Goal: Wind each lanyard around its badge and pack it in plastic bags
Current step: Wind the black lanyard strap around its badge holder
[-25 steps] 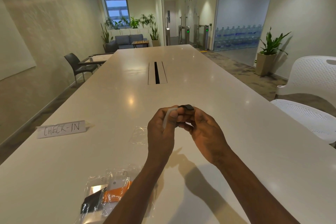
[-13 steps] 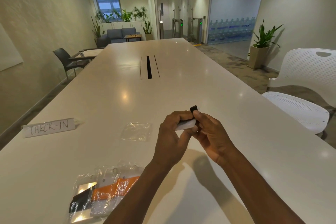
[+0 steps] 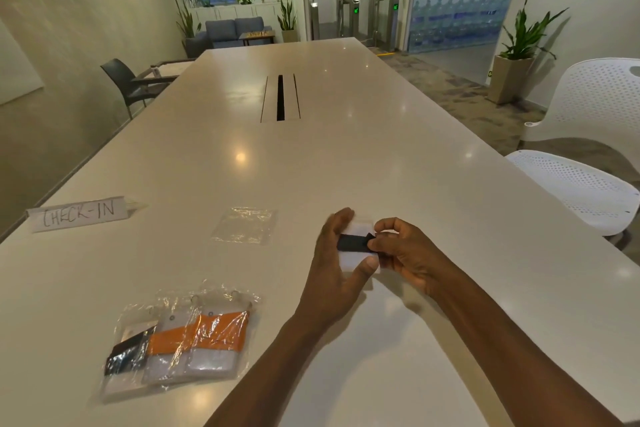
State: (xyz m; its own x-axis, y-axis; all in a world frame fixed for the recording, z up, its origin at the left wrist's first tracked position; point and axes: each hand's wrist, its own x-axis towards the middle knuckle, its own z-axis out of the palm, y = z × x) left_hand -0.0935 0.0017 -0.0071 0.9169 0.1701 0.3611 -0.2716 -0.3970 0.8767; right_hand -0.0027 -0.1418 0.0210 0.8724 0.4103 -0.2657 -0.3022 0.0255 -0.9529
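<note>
A white badge (image 3: 357, 259) with a black lanyard (image 3: 351, 242) wound across its middle is held just above the table, face up. My left hand (image 3: 334, 262) grips the badge by its left edge, thumb under the near side. My right hand (image 3: 403, 251) pinches the lanyard's end at the badge's right side. An empty clear plastic bag (image 3: 244, 225) lies flat on the table to the left of my hands. Near the front left lie three packed bags (image 3: 180, 341), two with orange lanyards and one with a black one.
A folded paper sign reading CHECK-IN (image 3: 78, 214) stands at the table's left edge. A cable slot (image 3: 280, 97) runs down the middle of the long white table (image 3: 346, 156). White perforated chairs (image 3: 581, 184) stand on the right.
The badge has turned from edge-on to face up and come lower and closer to the table. My right hand has brought the lanyard end across the badge's front.
</note>
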